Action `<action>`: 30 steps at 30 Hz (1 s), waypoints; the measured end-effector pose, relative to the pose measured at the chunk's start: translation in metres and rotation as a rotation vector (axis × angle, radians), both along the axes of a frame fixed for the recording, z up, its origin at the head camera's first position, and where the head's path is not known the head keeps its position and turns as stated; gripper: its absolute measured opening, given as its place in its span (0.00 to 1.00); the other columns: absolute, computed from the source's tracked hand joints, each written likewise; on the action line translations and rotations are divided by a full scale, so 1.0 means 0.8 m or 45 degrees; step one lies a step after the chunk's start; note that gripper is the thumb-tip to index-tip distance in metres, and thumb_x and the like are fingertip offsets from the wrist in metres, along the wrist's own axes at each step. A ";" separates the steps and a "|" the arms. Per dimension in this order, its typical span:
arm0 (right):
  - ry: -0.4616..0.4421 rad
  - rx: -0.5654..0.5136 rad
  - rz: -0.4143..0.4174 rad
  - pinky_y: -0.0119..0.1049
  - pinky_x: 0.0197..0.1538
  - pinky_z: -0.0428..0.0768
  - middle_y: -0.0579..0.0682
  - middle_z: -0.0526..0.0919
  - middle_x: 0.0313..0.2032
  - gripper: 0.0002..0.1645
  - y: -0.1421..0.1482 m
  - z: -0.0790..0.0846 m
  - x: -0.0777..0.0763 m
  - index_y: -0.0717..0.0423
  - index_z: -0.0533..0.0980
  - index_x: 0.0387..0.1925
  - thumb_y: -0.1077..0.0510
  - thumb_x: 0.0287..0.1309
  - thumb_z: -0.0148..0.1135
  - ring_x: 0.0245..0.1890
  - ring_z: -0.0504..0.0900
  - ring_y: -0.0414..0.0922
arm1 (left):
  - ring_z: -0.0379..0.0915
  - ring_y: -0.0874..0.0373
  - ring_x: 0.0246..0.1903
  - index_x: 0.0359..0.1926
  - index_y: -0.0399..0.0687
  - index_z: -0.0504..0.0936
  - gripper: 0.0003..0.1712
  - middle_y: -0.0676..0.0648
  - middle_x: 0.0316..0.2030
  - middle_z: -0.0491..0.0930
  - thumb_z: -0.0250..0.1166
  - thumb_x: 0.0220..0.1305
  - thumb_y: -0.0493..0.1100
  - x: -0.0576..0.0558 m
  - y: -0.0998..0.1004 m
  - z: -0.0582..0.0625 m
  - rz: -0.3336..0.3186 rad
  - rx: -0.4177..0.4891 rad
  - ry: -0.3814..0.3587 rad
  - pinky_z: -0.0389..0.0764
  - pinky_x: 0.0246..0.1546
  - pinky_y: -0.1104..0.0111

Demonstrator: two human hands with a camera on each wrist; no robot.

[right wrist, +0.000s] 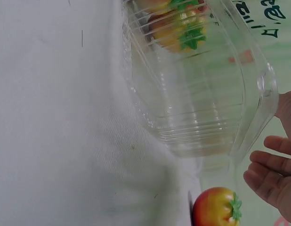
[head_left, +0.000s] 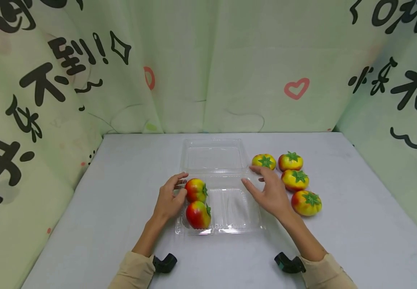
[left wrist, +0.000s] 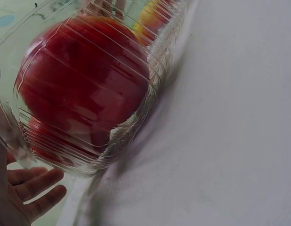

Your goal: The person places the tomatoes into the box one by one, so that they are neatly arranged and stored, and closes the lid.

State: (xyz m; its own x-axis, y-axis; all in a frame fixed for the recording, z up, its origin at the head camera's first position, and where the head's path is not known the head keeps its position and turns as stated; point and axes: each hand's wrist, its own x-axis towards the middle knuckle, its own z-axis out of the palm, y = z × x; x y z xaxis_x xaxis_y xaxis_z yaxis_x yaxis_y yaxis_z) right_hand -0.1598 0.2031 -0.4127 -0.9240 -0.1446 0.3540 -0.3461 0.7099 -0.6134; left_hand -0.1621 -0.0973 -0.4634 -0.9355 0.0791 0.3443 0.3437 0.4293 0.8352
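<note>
A clear plastic clamshell box (head_left: pixel 235 208) lies with its lid (head_left: pixel 212 157) folded back behind it. Two red-and-yellow tomatoes (head_left: pixel 196 190) (head_left: pixel 198 215) with green leafy tops sit one behind the other in its left part. My left hand (head_left: pixel 168 200) is at the box's left side, beside the rear tomato; its fingers are extended outside the clear wall in the left wrist view. Over the box's right rear corner, my right hand (head_left: pixel 271 194) has its thumb and fingers apart, holding nothing. Whether either hand touches the box is hard to tell.
Right of the box are several more tomatoes: one (head_left: pixel 264 161) just behind my right fingers, others (head_left: pixel 290 161) (head_left: pixel 295 180) (head_left: pixel 306 202) in a column. The white table (head_left: pixel 121 180) meets a pale green printed curtain (head_left: pixel 251 72) at the back and sides.
</note>
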 end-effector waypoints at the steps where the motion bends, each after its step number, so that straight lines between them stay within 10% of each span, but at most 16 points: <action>1: -0.002 0.004 -0.008 0.56 0.55 0.84 0.63 0.81 0.58 0.31 0.001 0.000 -0.001 0.66 0.74 0.61 0.53 0.62 0.70 0.56 0.81 0.60 | 0.83 0.39 0.50 0.63 0.38 0.78 0.28 0.36 0.58 0.81 0.58 0.60 0.36 0.000 0.000 0.000 -0.001 0.002 0.003 0.83 0.54 0.46; 30: 0.061 0.042 -0.112 0.61 0.65 0.73 0.68 0.79 0.57 0.28 0.027 -0.008 -0.034 0.70 0.74 0.59 0.60 0.61 0.70 0.58 0.76 0.64 | 0.83 0.40 0.49 0.62 0.37 0.78 0.28 0.36 0.58 0.81 0.59 0.59 0.34 0.000 0.001 0.000 0.001 0.022 0.026 0.83 0.55 0.47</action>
State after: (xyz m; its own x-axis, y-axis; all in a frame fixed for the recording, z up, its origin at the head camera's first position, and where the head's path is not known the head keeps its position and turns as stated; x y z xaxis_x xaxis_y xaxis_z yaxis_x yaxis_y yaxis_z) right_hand -0.1866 0.2244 -0.4190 -0.9159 -0.0759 0.3942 -0.3098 0.7583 -0.5736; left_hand -0.1624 -0.0964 -0.4634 -0.9282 0.0724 0.3649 0.3607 0.4149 0.8353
